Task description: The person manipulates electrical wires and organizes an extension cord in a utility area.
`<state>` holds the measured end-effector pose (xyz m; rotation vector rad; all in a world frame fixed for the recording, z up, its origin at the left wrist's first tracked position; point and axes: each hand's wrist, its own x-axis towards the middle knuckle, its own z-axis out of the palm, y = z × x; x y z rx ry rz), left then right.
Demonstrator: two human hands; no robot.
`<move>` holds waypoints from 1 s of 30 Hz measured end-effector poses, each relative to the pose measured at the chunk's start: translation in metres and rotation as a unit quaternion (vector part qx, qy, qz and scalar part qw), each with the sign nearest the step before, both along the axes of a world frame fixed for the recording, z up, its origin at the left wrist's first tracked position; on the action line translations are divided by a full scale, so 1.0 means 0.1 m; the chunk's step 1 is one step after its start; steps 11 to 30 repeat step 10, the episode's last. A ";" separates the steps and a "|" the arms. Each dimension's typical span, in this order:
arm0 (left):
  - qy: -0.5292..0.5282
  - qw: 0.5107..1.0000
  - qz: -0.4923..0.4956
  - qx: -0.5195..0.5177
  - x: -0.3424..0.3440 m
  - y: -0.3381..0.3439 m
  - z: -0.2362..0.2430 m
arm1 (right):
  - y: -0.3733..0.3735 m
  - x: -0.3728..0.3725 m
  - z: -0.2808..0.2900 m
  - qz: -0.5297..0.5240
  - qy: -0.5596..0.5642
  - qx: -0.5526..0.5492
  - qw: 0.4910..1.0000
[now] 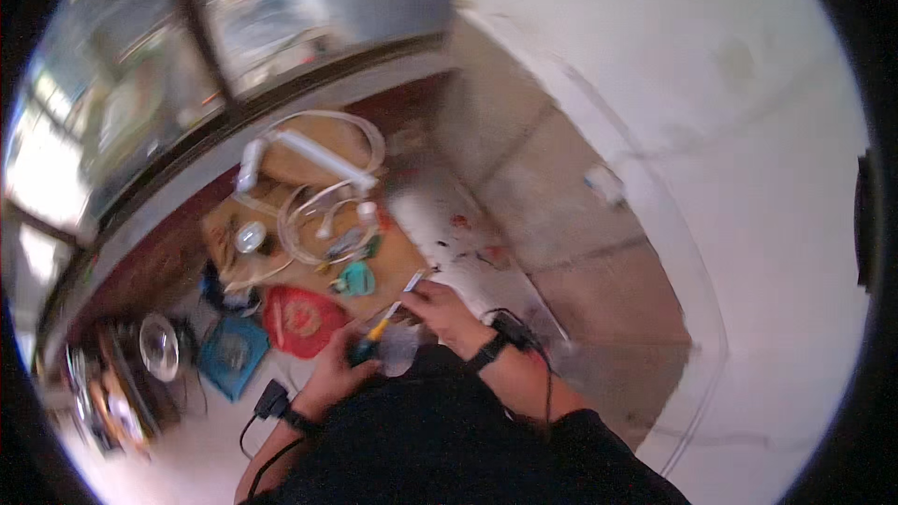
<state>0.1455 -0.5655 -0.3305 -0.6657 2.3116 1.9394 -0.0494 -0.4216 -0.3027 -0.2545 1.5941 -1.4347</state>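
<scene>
Near my body, my left hand (pixel 339 362) is closed round the dark green end of a slim tool with a yellow part (pixel 378 328); blur hides its exact kind. To the right, my right hand (pixel 443 310) pinches a thin whitish stick-like piece (pixel 412 281), close to the tool's far end. Whether the two pieces join, I cannot tell. A clear round plastic piece (pixel 400 348) shows between my hands, against my dark clothing. Just beyond them, a teal-green object (pixel 356 279) lies on a brown cardboard sheet (pixel 398 252).
White cables (pixel 297 245), a white bar (pixel 323 159) and a round whitish disc (pixel 251 238) lie on the cardboard. To the left are a red plastic dish (pixel 301 320), a blue tray (pixel 232 357) and a metal bowl (pixel 160 346). A window frame (pixel 201 28) stands beyond.
</scene>
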 end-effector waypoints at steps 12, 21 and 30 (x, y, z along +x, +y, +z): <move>-0.058 0.993 -0.088 0.059 -1.13 0.69 0.02 | 1.27 -0.76 -0.01 -0.163 -0.109 -0.060 0.979; -0.058 0.993 -0.088 0.059 -1.13 0.69 0.02 | 1.27 -0.76 -0.01 -0.163 -0.109 -0.060 0.979; -0.058 0.993 -0.088 0.059 -1.13 0.69 0.02 | 1.27 -0.76 -0.01 -0.163 -0.109 -0.060 0.979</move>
